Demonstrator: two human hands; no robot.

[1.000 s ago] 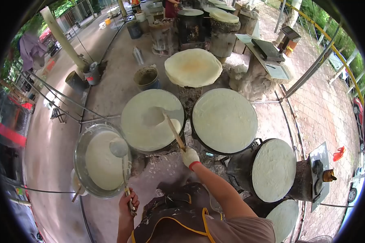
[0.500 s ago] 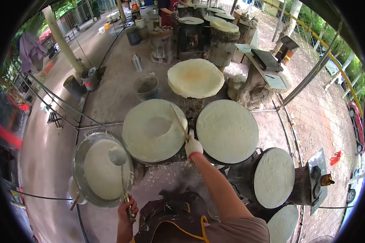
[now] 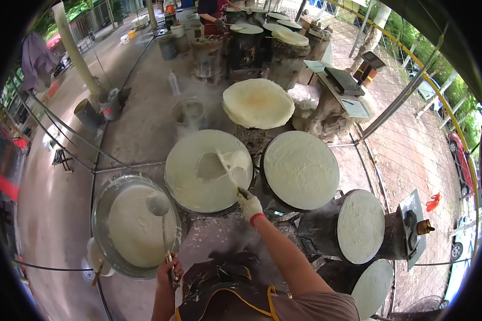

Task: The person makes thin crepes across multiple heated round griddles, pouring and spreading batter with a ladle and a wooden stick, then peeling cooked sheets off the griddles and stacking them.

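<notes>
My left hand (image 3: 170, 270) is closed around the handle of a ladle (image 3: 158, 204), whose bowl hangs over the pale batter (image 3: 136, 235) in a large metal basin (image 3: 98, 230). In a white glove with a red cuff, my right hand (image 3: 249, 206) grips a wooden spreader (image 3: 228, 172). Its far end rests on a round griddle coated with batter (image 3: 198, 192), beside a darker bare patch near the middle. Light steam rises there. Just to the right is a second round griddle covered in a pale sheet (image 3: 301, 171).
A stack of thin round flatbreads (image 3: 258, 103) stands beyond the griddles. Two more coated griddles (image 3: 361, 227) lie at lower right. A grey bucket (image 3: 188, 112) and a metal flask (image 3: 174, 83) are on the ground ahead. Another person (image 3: 211, 16) works at far griddles. A wire fence runs along the right.
My right hand has moved slightly left and toward me, and the spreader's end has shifted left across the batter. The bare patch has changed shape. The ladle stays over the basin.
</notes>
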